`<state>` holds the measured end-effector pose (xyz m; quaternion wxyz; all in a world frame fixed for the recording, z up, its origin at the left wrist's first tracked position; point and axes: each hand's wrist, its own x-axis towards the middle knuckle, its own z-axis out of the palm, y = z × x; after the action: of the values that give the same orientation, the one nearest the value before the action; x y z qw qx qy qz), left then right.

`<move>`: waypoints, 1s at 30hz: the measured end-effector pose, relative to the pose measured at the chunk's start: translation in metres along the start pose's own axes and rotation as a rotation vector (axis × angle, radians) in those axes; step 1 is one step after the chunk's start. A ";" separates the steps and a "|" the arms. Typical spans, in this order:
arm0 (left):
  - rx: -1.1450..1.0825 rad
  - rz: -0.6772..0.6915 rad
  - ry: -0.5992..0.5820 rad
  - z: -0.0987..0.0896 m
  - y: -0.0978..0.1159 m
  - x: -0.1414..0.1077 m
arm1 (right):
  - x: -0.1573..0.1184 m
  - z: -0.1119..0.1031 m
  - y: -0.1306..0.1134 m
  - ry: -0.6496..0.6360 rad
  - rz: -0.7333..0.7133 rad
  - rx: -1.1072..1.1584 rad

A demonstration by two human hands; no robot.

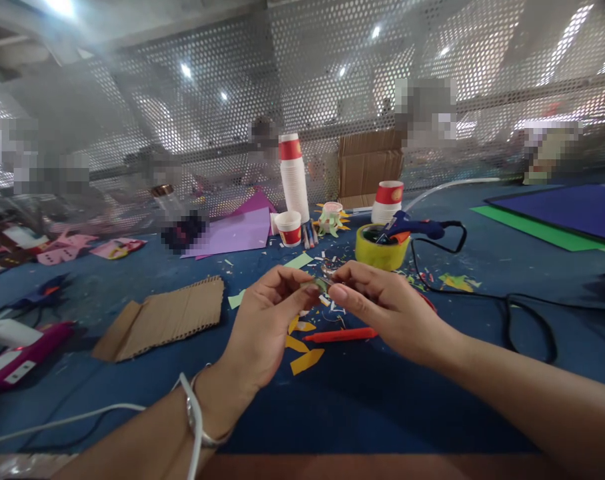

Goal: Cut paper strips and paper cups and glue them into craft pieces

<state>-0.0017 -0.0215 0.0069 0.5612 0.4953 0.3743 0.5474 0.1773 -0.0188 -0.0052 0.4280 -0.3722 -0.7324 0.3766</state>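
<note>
My left hand (265, 317) is closed in a pinch on a small light-green paper piece (320, 287) above the middle of the table. Close by on the right, my right hand (395, 310) is closed around scissors; a bit of their red handle (429, 302) shows behind it, and thin blades point at the paper. The fingers hide most of the scissors. Beneath my hands lie yellow paper petals (306, 361), a red-orange marker (340, 335) and many paper scraps. A light-green paper strip (298, 261) rests just beyond my left fingers.
A yellow tape roll (382, 248) holds a blue glue gun (416, 230) with a black cord. Behind stand stacked paper cups (293, 180) and a petal-trimmed cup (331, 220). Cardboard (175, 317) and a pink power strip (25, 357) lie left, coloured sheets (567, 210) right.
</note>
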 end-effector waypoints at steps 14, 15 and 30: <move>0.343 0.296 -0.064 -0.005 0.001 -0.003 | 0.001 -0.001 -0.006 -0.020 0.034 -0.159; 0.346 0.301 -0.064 -0.005 0.001 -0.003 | 0.001 -0.002 -0.006 -0.023 0.037 -0.161; 0.318 0.268 -0.046 -0.003 0.005 -0.007 | 0.000 -0.003 -0.010 -0.056 0.030 -0.158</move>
<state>-0.0067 -0.0279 0.0103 0.4066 0.6355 0.3736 0.5397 0.1781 -0.0222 0.0042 0.3709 -0.4051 -0.7659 0.3343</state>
